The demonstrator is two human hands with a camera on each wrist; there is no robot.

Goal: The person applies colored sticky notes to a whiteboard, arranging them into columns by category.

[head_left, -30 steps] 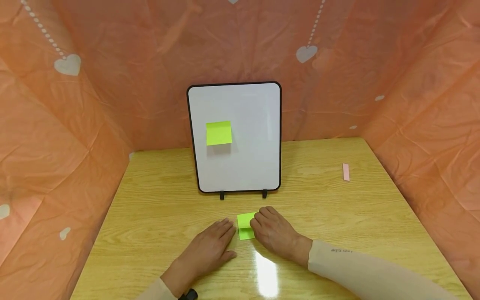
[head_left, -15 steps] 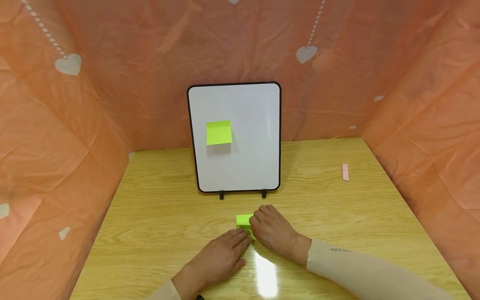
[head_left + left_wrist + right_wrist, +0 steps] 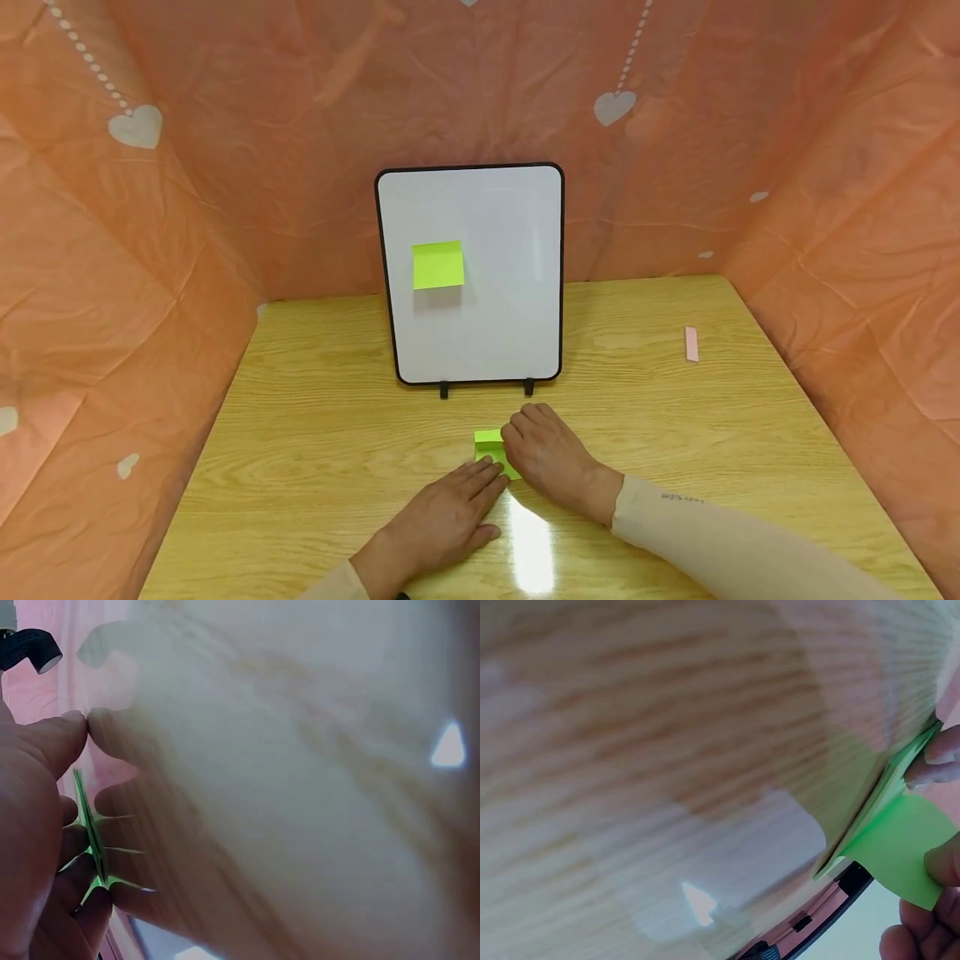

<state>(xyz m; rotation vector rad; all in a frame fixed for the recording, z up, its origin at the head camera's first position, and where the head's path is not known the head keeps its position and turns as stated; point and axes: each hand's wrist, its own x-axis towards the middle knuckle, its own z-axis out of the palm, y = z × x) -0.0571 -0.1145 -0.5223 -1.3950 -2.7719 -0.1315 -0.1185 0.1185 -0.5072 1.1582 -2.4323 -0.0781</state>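
Note:
A bright yellow-green sticky note pad (image 3: 490, 451) lies on the table in front of the whiteboard, partly covered by both hands. My right hand (image 3: 551, 458) pinches the top sticky note (image 3: 900, 847) between thumb and fingers. That sheet curls up from the pad in the right wrist view, still joined along one edge. With its fingers extended, my left hand (image 3: 448, 510) rests on the near part of the pad. The left wrist view shows the pad edge-on beneath those fingertips.
A whiteboard (image 3: 502, 325) with a black frame stands upright on small black feet at the back. One yellow-green sticky note (image 3: 438, 265) is stuck to its left half. A small pink strip (image 3: 692, 343) lies on the wooden table (image 3: 315, 400) at right.
My left hand has moved right and slightly forward from beside the pad onto it. My right hand, still pinching the top note, has shifted slightly away from me, and the sheet is peeled up further.

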